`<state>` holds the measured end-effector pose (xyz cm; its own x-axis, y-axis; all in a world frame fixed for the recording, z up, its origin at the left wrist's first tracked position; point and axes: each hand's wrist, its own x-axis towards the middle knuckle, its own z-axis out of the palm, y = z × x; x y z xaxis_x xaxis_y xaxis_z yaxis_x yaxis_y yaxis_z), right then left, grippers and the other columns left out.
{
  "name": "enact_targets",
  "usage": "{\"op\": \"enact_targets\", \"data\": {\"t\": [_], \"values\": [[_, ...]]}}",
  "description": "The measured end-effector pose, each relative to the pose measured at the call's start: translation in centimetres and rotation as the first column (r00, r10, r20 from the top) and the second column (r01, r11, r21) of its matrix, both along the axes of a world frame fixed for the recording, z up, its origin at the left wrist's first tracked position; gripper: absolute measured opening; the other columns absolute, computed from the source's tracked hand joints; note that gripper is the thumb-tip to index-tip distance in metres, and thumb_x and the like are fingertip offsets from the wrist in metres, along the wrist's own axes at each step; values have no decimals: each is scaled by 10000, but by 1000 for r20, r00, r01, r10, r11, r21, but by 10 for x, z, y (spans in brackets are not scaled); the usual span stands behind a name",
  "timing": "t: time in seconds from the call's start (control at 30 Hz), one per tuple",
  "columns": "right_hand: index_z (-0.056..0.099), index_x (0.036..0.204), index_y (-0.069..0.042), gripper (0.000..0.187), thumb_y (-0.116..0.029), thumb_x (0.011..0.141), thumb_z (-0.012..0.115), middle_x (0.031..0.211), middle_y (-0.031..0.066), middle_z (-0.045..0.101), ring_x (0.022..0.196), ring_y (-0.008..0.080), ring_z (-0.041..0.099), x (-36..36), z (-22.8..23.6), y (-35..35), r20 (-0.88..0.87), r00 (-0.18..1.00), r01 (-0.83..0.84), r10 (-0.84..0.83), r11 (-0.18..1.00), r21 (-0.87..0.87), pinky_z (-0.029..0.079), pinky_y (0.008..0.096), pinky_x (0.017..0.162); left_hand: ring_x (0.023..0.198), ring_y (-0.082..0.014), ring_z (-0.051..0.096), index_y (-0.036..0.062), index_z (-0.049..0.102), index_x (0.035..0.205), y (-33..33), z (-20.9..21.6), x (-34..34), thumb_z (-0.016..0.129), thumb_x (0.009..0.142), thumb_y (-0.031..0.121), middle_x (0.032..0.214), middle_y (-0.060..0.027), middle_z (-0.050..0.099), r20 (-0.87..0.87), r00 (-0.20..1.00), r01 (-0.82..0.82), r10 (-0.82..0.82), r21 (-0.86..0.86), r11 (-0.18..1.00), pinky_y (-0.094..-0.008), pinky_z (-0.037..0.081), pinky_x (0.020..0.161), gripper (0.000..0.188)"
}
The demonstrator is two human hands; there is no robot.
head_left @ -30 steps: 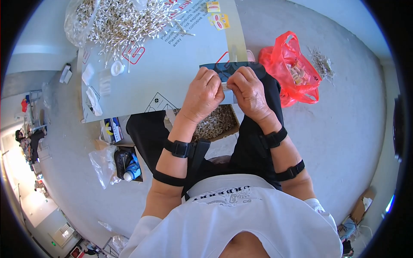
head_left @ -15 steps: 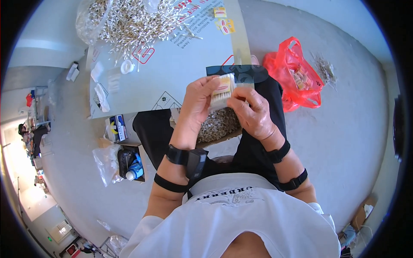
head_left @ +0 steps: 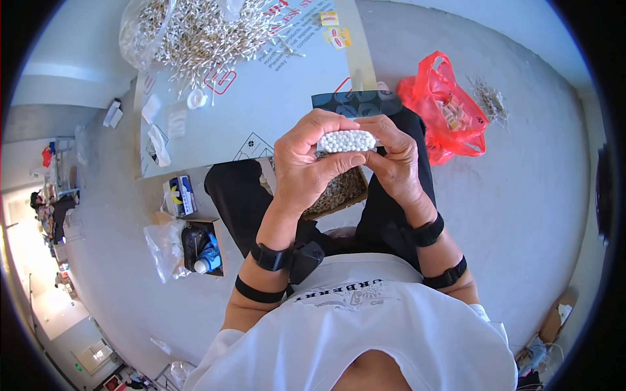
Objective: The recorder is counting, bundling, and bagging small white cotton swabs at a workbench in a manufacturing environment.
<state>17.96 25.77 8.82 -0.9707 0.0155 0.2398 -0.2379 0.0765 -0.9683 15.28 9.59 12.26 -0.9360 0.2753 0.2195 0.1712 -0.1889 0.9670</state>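
Note:
A small clear pack of cotton swabs (head_left: 347,141) is held between my two hands above my lap, its end turned up so that the packed white tips show. My left hand (head_left: 306,153) grips the pack's left side, fingers behind and thumb along the near edge. On the right side, my right hand (head_left: 395,156) closes on it with finger and thumb. Below the hands, a cardboard box (head_left: 339,207) of many swabs rests between my legs, partly hidden by my wrists. A dark translucent sheet (head_left: 355,101) lies just beyond the fingers at the table edge.
A big heap of loose swabs (head_left: 208,39) spills from a clear bag on the table (head_left: 222,137). Nearby lie a white round lid (head_left: 196,99) and yellow cards (head_left: 337,37). A red plastic bag (head_left: 433,98) of packs stands right; a box with a blue bottle (head_left: 208,254) sits left.
The pack has been tipped from its labelled face to its end, swab tips now showing. My right hand has come in from below to hold its right side.

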Motion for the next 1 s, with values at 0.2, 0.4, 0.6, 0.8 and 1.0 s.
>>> {"op": "enact_targets", "data": {"t": [0.2,0.4,0.6,0.8,1.0], "values": [[703,1043,-20,331,-22,722,783,1038,95,658,935,187,581,5,0,-6,-27,997,-78,76,994,-78,466,298,792,835,-163,647,34,708,931,-6,1,1,851,673,92,859,-50,675,-337,941,-89,29,-164,982,-269,521,739,300],[705,1042,-25,339,-14,714,788,1047,95,649,968,195,601,7,4,-8,-22,996,-93,92,993,-77,485,310,836,840,-163,646,48,717,944,-11,2,1,855,666,118,879,-52,675,-329,944,-53,-6,-169,984,-260,519,743,319],[706,1050,-38,342,35,718,733,1047,103,646,980,213,609,6,3,-7,-39,997,-75,73,996,-53,491,313,857,854,-167,627,28,716,920,-6,9,0,862,650,123,895,-58,663,-360,932,-45,-46,-239,970,-266,508,741,321],[705,1037,-30,323,40,723,719,1049,105,644,980,222,611,7,4,-7,-48,996,-81,81,997,-5,493,316,853,837,-175,618,46,722,944,-6,2,-1,861,650,146,902,-49,659,-407,911,-48,-63,-257,965,-276,512,736,341],[708,1037,-23,335,72,717,722,1054,99,642,947,188,623,8,-1,-6,-12,997,-73,72,988,-136,508,297,811,848,-186,617,48,720,965,-8,11,0,851,656,142,935,-56,660,-350,932,-25,-89,-309,951,-290,513,738,349]]}}
